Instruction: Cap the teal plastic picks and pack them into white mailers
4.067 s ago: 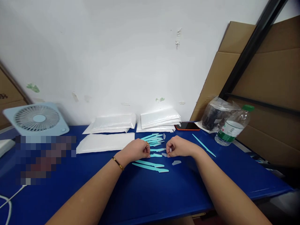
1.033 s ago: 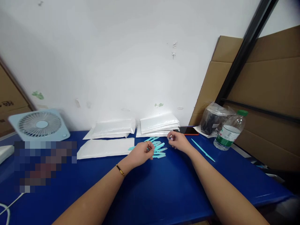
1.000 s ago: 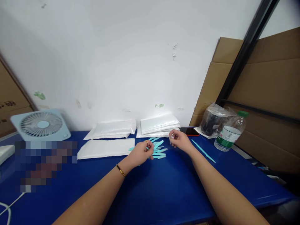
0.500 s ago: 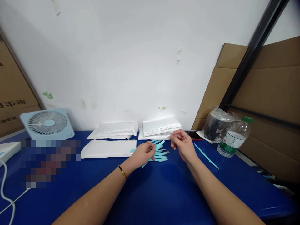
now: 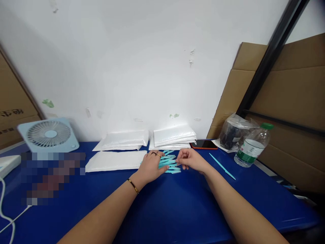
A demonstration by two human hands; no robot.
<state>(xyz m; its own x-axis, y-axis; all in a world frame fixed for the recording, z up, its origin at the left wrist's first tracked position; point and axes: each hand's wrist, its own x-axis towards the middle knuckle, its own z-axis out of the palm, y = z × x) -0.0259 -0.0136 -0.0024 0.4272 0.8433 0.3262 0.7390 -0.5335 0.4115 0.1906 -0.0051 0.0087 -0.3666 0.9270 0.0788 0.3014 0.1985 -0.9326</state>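
Note:
A pile of slim turquoise sticks (image 5: 171,163), which look like eyebrow razors, lies on the blue table. My left hand (image 5: 151,166) rests palm down over the pile's left part, fingers stretched out and thumb apart. It hides that end of the pile. At the pile's right end, my right hand (image 5: 189,159) has its thumb and fingertips pinched on the tip of one eyebrow razor. A single eyebrow razor (image 5: 222,166) lies by itself farther right, slanting across the table.
White padded envelopes (image 5: 116,161) lie behind and left, with a stack of them (image 5: 174,135) against the wall. A phone (image 5: 204,144), a bagged dark object (image 5: 230,135) and a water bottle (image 5: 251,147) stand right. A fan (image 5: 50,135) is left.
My left hand has lowered the eyebrow razor it held raised and now lies spread on the pile. My right hand has moved down and left to the pile's right end.

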